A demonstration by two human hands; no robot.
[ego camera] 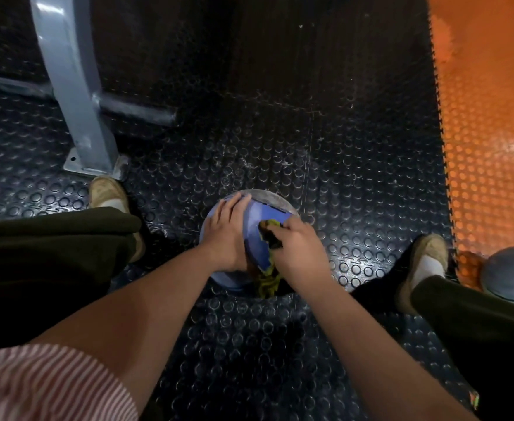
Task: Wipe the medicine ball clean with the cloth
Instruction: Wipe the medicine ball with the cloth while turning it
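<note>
A: Where's the ball [254, 221]?

B: On the black mat [280, 344], between the person's two shoes, near the foot of a grey post [76, 101]. It's blue, with a pale grey patch on its far side.

A: And the hands?

B: The left hand [227, 235] lies on the ball's upper left, fingers straight and a little spread, pressing flat rather than gripping. The right hand [298, 250] is bunched round the cloth [268, 278], fingers curled, holding a wad of it against the ball's right side. A yellow-green tail hangs down the near side.

A: So which step is this?

B: The wiping itself, I'd say. The cloth is on the surface, one hand steadies and the other rubs. How much is done I can't judge. That grey patch may be dust or just the ball's pattern, and it's too dim to tell.

A: What does the next move need?

B: Probably a firm stroke with the cloth over the blue top toward the far patch, while the left hand pins the ball so it doesn't roll. Then a turn of the ball to bring the hidden underside up. The left palm is well placed for that.

A: Anything else nearby?

B: An orange mat [492, 147] borders the black one on the right. A second round grey thing [511, 271] sits by the right shoe, well apart from the ball.
</note>
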